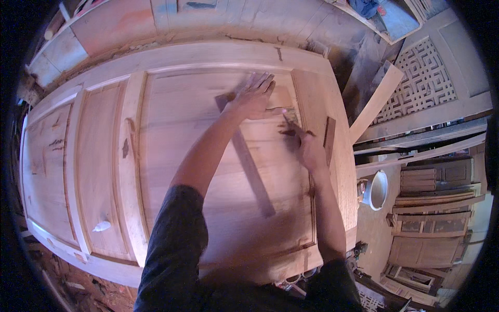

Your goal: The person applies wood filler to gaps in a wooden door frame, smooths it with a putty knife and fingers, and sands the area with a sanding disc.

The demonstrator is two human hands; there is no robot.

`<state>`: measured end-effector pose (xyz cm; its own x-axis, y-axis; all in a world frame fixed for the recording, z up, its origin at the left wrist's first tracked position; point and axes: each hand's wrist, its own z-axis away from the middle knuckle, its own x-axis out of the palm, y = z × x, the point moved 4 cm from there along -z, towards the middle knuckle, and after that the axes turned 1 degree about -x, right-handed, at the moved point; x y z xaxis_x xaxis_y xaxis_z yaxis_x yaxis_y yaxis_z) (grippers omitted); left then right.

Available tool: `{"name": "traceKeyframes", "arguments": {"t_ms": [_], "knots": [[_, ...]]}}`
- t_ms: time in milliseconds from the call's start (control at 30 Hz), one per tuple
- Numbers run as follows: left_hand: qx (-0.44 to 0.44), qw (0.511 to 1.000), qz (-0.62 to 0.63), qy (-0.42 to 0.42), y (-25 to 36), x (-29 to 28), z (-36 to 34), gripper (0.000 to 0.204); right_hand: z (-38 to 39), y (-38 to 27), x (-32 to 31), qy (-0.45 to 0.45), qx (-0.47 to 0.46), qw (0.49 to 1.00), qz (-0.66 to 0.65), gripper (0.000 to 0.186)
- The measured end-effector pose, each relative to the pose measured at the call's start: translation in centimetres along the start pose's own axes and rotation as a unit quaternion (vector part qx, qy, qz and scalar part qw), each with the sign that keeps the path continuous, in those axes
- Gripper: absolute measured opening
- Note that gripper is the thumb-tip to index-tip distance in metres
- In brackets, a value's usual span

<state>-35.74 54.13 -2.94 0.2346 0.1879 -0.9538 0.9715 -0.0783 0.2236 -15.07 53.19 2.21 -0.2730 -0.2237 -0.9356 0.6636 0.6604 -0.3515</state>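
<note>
A large wooden panelled door lies before me. My left hand is pressed flat near its upper right panel, fingers extended, over a small piece of wood. My right hand is closed just below it, beside the panel's right moulding, at a dark patch by the left thumb; what it holds is too blurred to name. A long dark strip slants down the panel from under my left hand. A short dark strip lies right of my right hand, and a small white bottle rests on the left panel.
A carved lattice panel and a leaning board stand at the upper right. A white bucket is on the floor to the right, near several stacked door frames. Painted boards line the back.
</note>
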Motion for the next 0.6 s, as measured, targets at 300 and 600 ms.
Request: {"name": "traceKeyframes", "arguments": {"t_ms": [300,600], "knots": [[0.11,0.993,0.018,-0.048,0.2,5.6,-5.8,0.104,-2.7,4.3,2.7,-0.002,0.063,0.997,0.042,0.038],[0.08,0.976,0.189,-0.067,0.8,5.2,-4.9,0.101,-5.3,6.3,4.8,0.003,0.08,0.993,0.089,0.029]]}}
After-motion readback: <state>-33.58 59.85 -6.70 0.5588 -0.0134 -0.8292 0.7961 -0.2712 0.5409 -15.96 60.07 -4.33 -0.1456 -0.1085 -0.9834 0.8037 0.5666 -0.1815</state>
